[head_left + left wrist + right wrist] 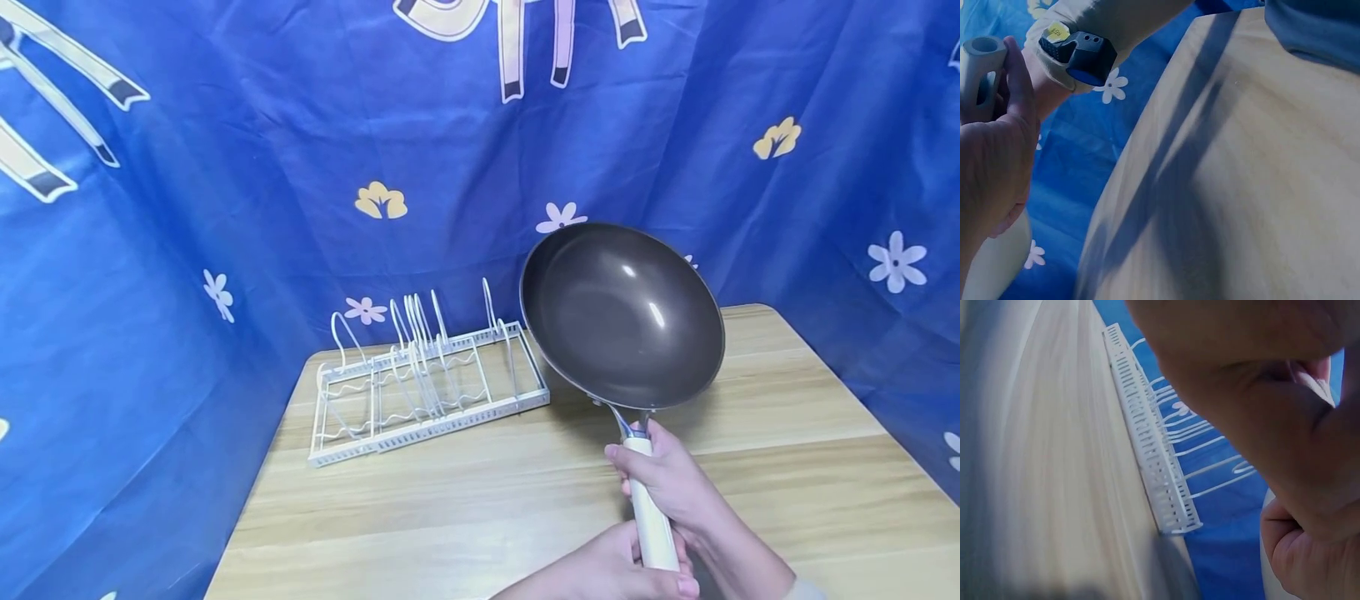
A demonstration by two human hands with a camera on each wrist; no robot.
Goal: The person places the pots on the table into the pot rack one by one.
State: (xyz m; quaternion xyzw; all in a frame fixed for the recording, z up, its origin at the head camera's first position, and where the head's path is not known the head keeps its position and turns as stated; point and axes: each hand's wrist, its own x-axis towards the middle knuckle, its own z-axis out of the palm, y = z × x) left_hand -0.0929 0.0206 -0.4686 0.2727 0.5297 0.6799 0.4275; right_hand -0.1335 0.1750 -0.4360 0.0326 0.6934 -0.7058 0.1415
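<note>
One marking with writing shows, in the left wrist view: a small, bright yellow sticker with angular edges (1058,31), bearing a short row of dark characters. It stands on the small black plastic device (1092,59) worn at the person's right wrist, at the end with the ridged black strap (1054,49), against a pale cloth sleeve (1132,22). The sticker sits at a tilt, and its characters are too small and blurred to read with certainty; whether they are letters, numerals or a mixture of both cannot be told. No other text, brand or number is legible.
</note>
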